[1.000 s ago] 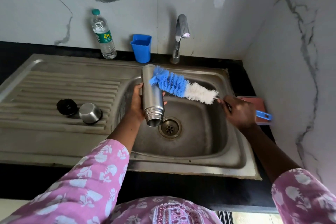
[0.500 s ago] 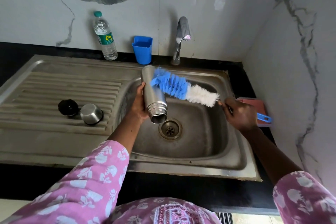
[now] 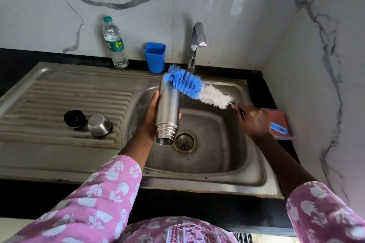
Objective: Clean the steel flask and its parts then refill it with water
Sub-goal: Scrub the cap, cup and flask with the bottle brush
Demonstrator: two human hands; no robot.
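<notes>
My left hand [image 3: 151,116] grips the steel flask [image 3: 168,112] over the sink basin [image 3: 221,156], its open mouth pointing down toward me and its base up near the tap. My right hand [image 3: 253,122] holds the handle of a bottle brush [image 3: 194,88] with blue and white bristles. The blue bristles lie against the upper right side of the flask near its base. On the ribbed drainboard [image 3: 39,104] to the left lie the black stopper [image 3: 74,118] and the steel cup lid [image 3: 100,125], upside down.
A steel tap [image 3: 196,45] rises behind the basin. A blue plastic holder [image 3: 155,56] and a plastic water bottle [image 3: 115,43] stand against the marble wall. A reddish block [image 3: 278,118] sits right of the sink. The drain [image 3: 184,142] lies just beyond the flask mouth.
The brush has slid up along the flask's outside toward its base. The flask has stayed over the basin in my left hand with little change.
</notes>
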